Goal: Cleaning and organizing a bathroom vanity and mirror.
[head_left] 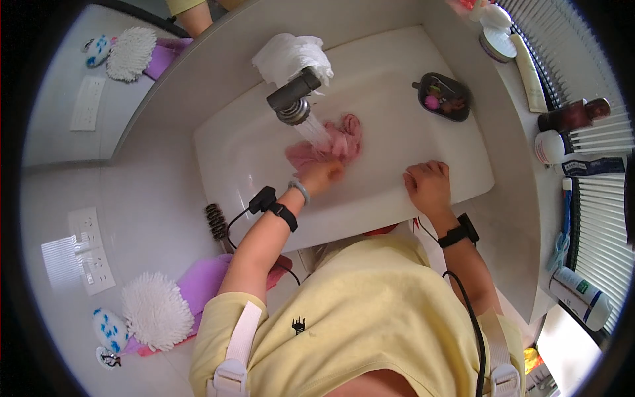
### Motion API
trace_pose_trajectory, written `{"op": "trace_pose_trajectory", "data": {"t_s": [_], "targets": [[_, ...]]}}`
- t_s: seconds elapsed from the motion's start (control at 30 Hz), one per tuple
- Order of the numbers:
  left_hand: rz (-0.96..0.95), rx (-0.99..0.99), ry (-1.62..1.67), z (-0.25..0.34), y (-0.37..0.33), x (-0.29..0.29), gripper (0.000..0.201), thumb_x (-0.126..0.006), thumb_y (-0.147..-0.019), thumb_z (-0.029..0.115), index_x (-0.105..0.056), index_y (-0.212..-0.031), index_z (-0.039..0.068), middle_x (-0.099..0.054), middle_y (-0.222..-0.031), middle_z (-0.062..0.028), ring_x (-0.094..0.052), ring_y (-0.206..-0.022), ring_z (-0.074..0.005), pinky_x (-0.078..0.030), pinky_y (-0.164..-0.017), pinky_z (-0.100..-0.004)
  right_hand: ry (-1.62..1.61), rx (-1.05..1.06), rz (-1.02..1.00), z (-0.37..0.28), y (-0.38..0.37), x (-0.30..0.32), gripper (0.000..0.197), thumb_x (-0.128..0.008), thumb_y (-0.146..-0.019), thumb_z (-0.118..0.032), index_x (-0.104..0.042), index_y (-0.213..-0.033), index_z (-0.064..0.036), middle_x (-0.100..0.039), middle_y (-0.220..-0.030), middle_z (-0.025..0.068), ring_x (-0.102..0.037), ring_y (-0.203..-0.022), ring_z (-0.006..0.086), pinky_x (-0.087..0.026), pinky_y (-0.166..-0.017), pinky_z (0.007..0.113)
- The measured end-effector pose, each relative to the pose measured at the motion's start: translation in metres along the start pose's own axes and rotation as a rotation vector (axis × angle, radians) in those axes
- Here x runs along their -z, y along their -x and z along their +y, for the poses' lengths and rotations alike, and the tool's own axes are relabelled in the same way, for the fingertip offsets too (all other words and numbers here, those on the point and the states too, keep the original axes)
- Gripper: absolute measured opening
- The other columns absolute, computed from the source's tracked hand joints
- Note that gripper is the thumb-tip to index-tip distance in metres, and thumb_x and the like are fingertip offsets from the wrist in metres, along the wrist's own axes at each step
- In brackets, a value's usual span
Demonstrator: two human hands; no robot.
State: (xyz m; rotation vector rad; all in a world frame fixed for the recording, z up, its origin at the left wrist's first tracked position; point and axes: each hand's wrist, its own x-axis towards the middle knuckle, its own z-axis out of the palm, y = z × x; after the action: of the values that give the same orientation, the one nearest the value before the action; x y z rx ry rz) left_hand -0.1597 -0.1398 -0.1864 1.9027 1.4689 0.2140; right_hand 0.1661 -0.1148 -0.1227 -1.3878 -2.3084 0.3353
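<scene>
Pink cloth (340, 143) in sink (390, 86), bunched up, left of center, right under tap (290, 96). Water (314, 134) on, spraying straight onto cloth. Left hand (322, 176) at near edge of cloth, touching it, fingers curled in, slightly blurred. Cannot tell whether actually gripping a fold or just pressing: fingertips hidden. Right hand (430, 187) well apart from cloth, just inside front rim of sink, back of hand up, fingers bent and narrow. Nothing visible in it; palm side hidden, so cannot tell how far closed.

On left wrist: pale bracelet (301, 190), plus black strap (283, 216) with small box and cable. Similar black band (458, 233) on right wrist.

Around sink: crumpled white bundle (293, 56) behind tap; dark dish (444, 97) toward far right corner, small colorful bits inside, including pink one. Bristle brush (215, 221) just outside left edge of sink.

Farther left: white shaggy mitt (159, 311) beside purple towel (205, 284), sockets (92, 255) on wall, same mitt and towel mirrored at upper left. Along right: pale tube (529, 73), dark red bottle (572, 115), white jar (548, 147), blue toothbrush (566, 212), white bottle (581, 298).
</scene>
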Motion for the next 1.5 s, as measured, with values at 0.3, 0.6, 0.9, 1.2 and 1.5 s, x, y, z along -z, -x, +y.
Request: {"op": "trace_pose_trajectory", "data": {"t_s": [0.3,0.6,0.9,1.2,1.5], "targets": [[0.357,0.171,-0.062,-0.018,0.008,0.051,0.073,-0.076,-0.079,0.026,-0.041,-0.139,0.007,-0.051,-0.135,-0.0191,-0.053,-0.118,-0.0377,-0.04,-0.102,-0.0436,-0.352,0.071,-0.489,-0.069,-0.09,-0.045,0.063,-0.072,-0.082,-0.03,-0.05,-0.136,-0.0074,-0.045,-0.14,0.0275,-0.047,-0.122,0.0496,-0.03,-0.11,0.055],[0.258,0.048,0.465,-0.007,0.022,0.011,0.106,-0.088,-0.065,0.026,-0.025,-0.148,0.003,-0.052,-0.132,-0.0195,-0.054,-0.119,-0.0359,-0.045,-0.1,-0.0406,-0.797,-0.116,-0.831,-0.061,-0.127,-0.127,0.042,-0.074,-0.077,-0.026,-0.063,-0.113,-0.0073,-0.055,-0.128,0.0229,-0.044,-0.125,0.0464,-0.032,-0.11,0.053],[0.001,0.17,-0.245,-0.004,0.003,-0.011,0.087,-0.068,-0.083,0.04,-0.024,-0.153,0.011,-0.036,-0.148,-0.0199,-0.04,-0.133,-0.0405,-0.041,-0.102,-0.0539,-0.219,0.498,-0.564,-0.07,-0.096,-0.12,0.038,-0.074,-0.079,-0.029,-0.063,-0.104,-0.0035,-0.06,-0.112,0.0226,-0.057,-0.104,0.0409,-0.046,-0.091,0.05],[-0.084,0.243,-0.07,-0.017,-0.032,0.008,0.049,-0.065,-0.086,0.036,-0.057,-0.128,0.013,-0.062,-0.118,-0.0235,-0.062,-0.108,-0.0361,-0.049,-0.091,-0.0493,-0.16,0.415,-0.558,-0.022,-0.122,-0.186,0.025,-0.055,-0.091,-0.022,-0.064,-0.107,-0.0051,-0.068,-0.097,0.0193,-0.064,-0.092,0.0404,-0.05,-0.076,0.05],[0.191,0.354,0.134,-0.067,0.045,0.075,0.074,-0.074,-0.075,0.054,-0.055,-0.132,0.01,-0.068,-0.107,-0.0193,-0.065,-0.099,-0.0389,-0.051,-0.083,-0.0464,-0.618,-0.408,-0.49,-0.023,-0.202,-0.126,0.036,-0.053,-0.096,-0.025,-0.06,-0.125,-0.0034,-0.063,-0.121,0.0141,-0.061,-0.109,0.0257,-0.049,-0.09,0.038]]}}
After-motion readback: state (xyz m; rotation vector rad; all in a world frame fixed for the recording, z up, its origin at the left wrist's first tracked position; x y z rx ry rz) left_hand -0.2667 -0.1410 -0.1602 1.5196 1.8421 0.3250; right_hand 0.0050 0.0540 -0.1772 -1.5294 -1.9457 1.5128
